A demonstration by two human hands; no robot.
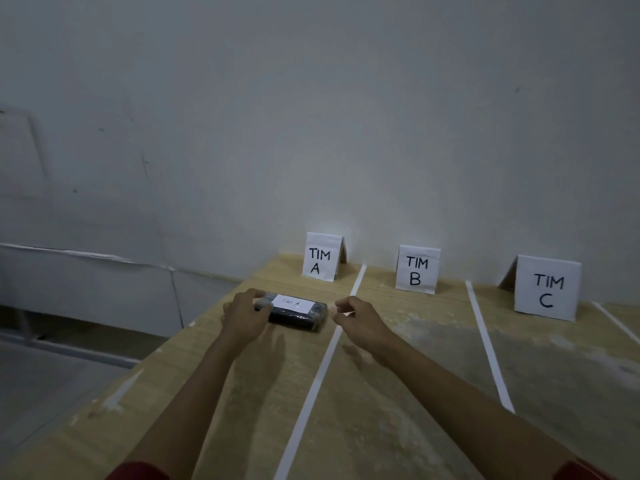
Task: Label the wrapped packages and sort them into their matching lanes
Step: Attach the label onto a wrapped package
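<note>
A dark wrapped package (pixel 304 318) with a white label reading "TIM A" lies flat on the wooden table in the leftmost lane, in front of the "TIM A" sign (pixel 321 257). My left hand (pixel 244 315) grips the package's left end, fingers curled over it. My right hand (pixel 358 318) hovers just right of the package, above the white tape line (pixel 322 368), fingers loosely curled and holding nothing; it does not touch the package.
Folded paper signs "TIM B" (pixel 417 269) and "TIM C" (pixel 547 287) stand at the back of the other lanes. A second tape line (pixel 488 344) divides lanes B and C. The table's left edge (pixel 149 358) drops to the floor. A grey wall rises behind.
</note>
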